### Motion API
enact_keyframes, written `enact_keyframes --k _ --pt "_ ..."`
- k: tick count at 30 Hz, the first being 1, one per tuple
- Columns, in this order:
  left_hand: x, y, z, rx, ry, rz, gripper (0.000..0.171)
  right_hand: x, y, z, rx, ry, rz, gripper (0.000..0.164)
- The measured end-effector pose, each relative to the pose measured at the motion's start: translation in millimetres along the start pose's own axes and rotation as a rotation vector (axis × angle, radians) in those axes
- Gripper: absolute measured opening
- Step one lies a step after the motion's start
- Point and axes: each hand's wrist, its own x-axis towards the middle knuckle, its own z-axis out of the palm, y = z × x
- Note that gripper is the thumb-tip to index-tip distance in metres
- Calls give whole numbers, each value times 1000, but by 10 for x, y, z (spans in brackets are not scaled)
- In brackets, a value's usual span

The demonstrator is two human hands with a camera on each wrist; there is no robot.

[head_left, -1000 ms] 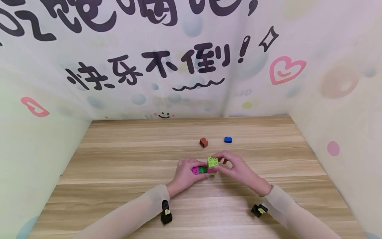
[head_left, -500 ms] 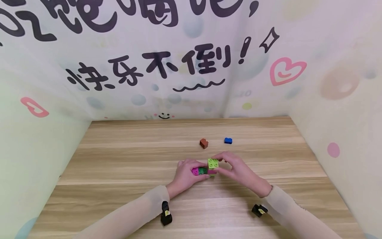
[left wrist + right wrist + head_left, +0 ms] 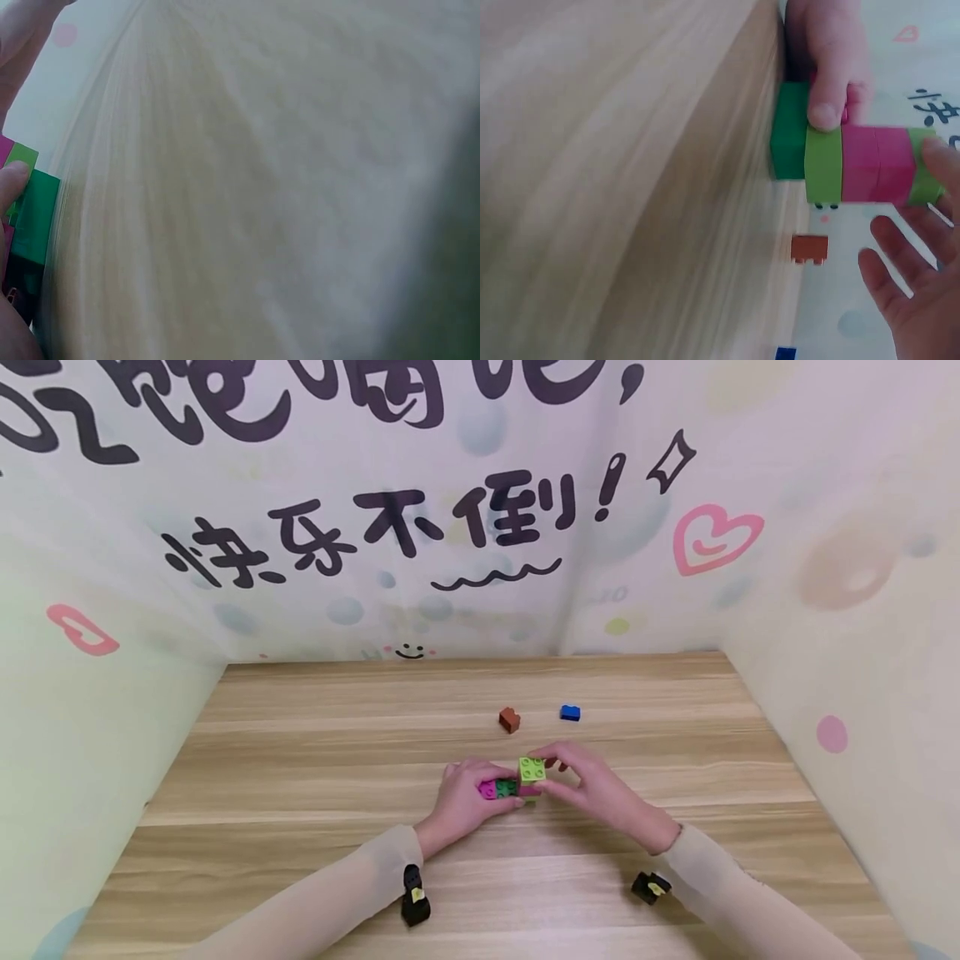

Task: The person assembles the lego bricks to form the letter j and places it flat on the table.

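Note:
A tower of building bricks stands between the hands. In the right wrist view it has a dark green brick at its base, then a lime brick, two pink bricks and another lime brick on top. My left hand grips the low part, its thumb against the lower lime brick. Beside the tower, magenta and green studs show inside that hand's grasp. My right hand pinches the top lime brick between thumb and finger, while its other fingers stay spread off the tower.
Farther back on the wooden table lie a brown brick and, right of it, a blue brick. A printed white wall rises at the table's back edge, with side walls left and right.

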Motion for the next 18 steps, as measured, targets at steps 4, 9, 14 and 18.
enact_keyframes --k 4,9,14,18 --pt "11 1 10 -3 -12 -14 43 36 86 -40 95 8 60 37" --pt "17 -1 6 -5 -13 -21 42 186 268 -102 144 45 126 27" --pt "14 -7 12 -2 -17 -25 42 377 443 -117 112 10 155 26" --pt "11 2 12 2 -13 -19 43 546 537 -92 75 -26 181 30"
